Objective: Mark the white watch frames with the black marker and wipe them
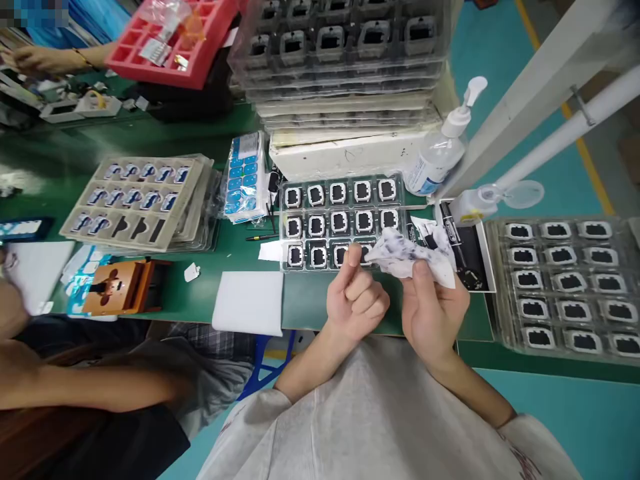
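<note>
Grey fabric over the person's lap fills the bottom of the view, and beyond it runs the long green bench (165, 143) carrying everything else. Largest on it is a tall stack of clear plastic trays (345, 60) at the back, then a clear tray of dark square parts (567, 283) on the right, and a smaller clear tray with three rows of black-and-white square parts (340, 220) straight ahead. Further left lie a beige tray of blue-labelled pieces (135, 200) and a white foam pad (249, 301) at the bench edge. A clear pump bottle (440, 150) stands right of the stack. The left hand (356, 299) is curled shut, forefinger raised, just in front of the small tray (whether it pinches anything I cannot tell). The right hand (433, 308) is clamped on a crumpled white cloth stained with dark smudges (407, 257), held above the tray's near right corner
</note>
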{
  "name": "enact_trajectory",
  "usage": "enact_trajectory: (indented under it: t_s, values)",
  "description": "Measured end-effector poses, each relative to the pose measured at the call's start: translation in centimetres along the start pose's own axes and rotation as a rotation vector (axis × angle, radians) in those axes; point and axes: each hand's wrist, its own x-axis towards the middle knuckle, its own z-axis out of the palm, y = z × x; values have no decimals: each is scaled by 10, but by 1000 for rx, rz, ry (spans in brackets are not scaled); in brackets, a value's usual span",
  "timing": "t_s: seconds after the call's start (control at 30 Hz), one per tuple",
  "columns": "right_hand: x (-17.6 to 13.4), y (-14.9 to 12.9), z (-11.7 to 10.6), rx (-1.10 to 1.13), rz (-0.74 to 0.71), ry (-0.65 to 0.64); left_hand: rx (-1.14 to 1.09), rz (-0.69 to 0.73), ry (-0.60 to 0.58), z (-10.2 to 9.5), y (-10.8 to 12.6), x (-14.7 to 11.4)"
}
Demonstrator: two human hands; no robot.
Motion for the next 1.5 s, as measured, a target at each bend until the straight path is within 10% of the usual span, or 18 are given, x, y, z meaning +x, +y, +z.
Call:
enact_trajectory:
  t_s: [0.3,0.73,1.5]
  values:
    - [-1,4,5,97,109,17,83,67,-183,-8,-3,0]
    - [3,9,3,22,-39,-109,352,314,-50,1,-12,5]
    - [-2,2,-4,-223,-144,-225,427,242,-37,-11,-17,11]
